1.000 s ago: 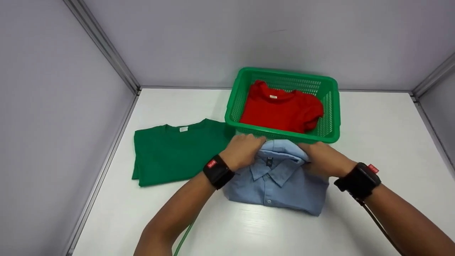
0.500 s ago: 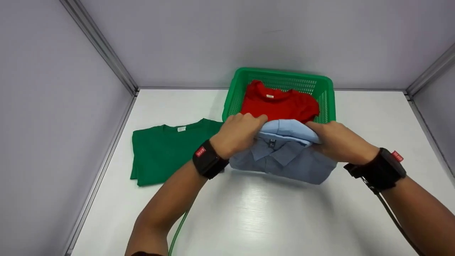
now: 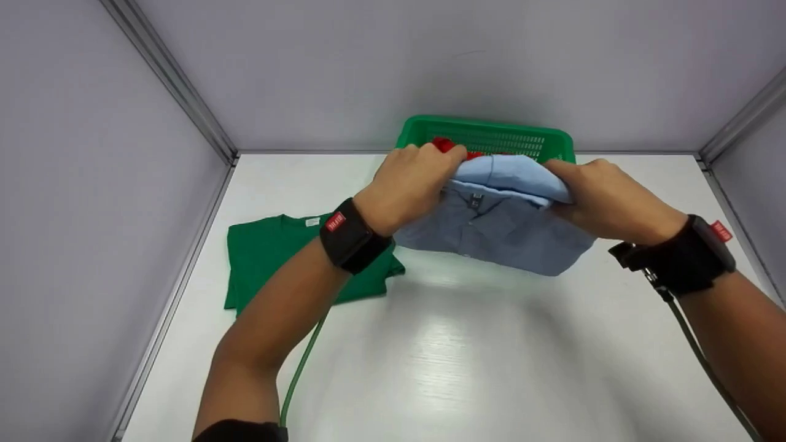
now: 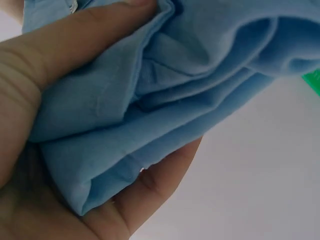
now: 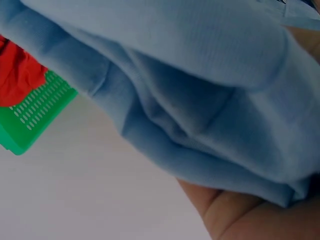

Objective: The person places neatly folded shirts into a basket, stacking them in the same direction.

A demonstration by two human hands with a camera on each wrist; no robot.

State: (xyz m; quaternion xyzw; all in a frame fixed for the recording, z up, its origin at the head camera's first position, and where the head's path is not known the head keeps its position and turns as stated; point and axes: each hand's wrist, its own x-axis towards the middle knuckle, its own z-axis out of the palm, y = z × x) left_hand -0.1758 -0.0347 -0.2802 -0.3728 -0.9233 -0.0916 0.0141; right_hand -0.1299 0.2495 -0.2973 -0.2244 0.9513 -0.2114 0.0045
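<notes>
A folded light-blue button-up shirt (image 3: 497, 227) hangs between my two hands, raised over the table with its collar toward the top. My left hand (image 3: 414, 184) grips its left end; in the left wrist view the thumb lies over the folded layers (image 4: 165, 105) and the fingers curl beneath. At the opposite end my right hand (image 3: 614, 199) holds the shirt, thumb on top, with fingers under the cloth in the right wrist view. Behind the shirt is a green plastic basket (image 3: 485, 127), its front part hidden. A red T-shirt (image 5: 17, 72) lies inside it, mostly covered in the head view.
A folded green T-shirt (image 3: 270, 248) lies on the white table (image 3: 430, 368) at left, partly behind my left forearm. Grey panel walls (image 3: 319, 73) enclose the table at the back and sides. A cable (image 3: 301, 371) runs along each forearm from the black wrist straps.
Both hands have lifted the blue shirt off the table and carried it forward, up to the basket. It now covers most of the red T-shirt in the head view.
</notes>
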